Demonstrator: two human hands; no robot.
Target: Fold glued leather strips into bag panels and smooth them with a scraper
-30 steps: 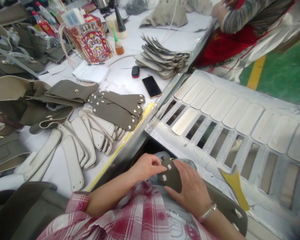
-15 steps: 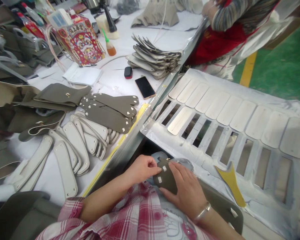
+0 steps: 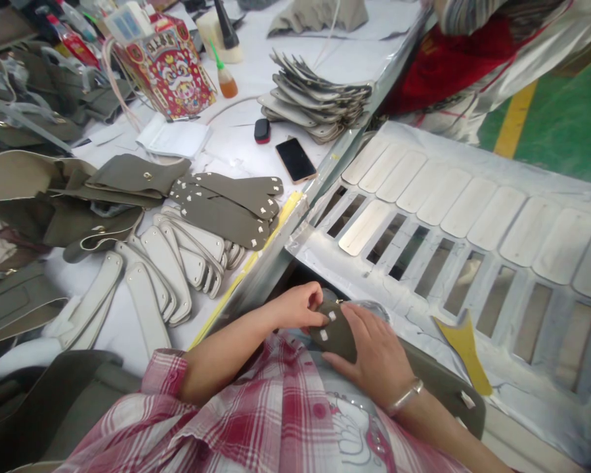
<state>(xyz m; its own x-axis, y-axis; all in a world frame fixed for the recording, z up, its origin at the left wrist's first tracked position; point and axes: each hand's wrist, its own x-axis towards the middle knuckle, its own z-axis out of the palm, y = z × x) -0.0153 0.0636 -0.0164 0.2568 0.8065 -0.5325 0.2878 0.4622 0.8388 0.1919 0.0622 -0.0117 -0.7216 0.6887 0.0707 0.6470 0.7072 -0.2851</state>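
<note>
Workbench edge [image 3: 256, 263]: leather tab [image 3: 335, 335] between both hands.

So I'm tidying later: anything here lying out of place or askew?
The phone lies askew close to the table edge, among leather strips. A yellow scrap sits loose on the slotted tray. Both hands hold one strip.

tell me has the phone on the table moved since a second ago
No. The phone lies as before beside the small black-and-red case; only the camera shifted.
</note>
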